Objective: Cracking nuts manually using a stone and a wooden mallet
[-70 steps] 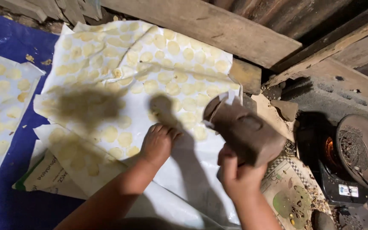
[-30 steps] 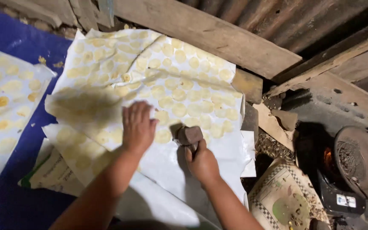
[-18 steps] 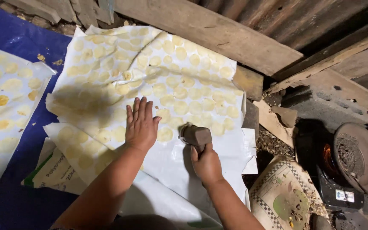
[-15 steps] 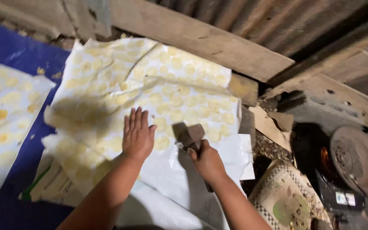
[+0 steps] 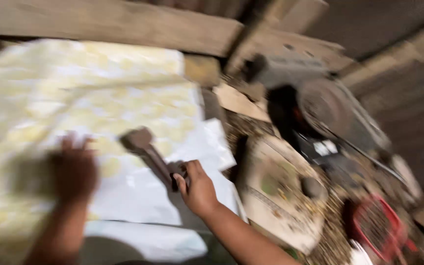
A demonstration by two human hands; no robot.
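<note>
- Your right hand has its fingers clenched round the handle of a brown stamp block, low over the cloth.
- Your left hand lies flat, fingers released, on the yellow-patterned white cloth; blur hides detail.

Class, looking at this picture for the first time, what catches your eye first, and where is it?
At the centre, the right hand grips a dark stamping block by its handle over the white-and-yellow patterned cloth. The left hand, blurred, lies on the cloth at lower left. A dark stove sits to the right.
</note>
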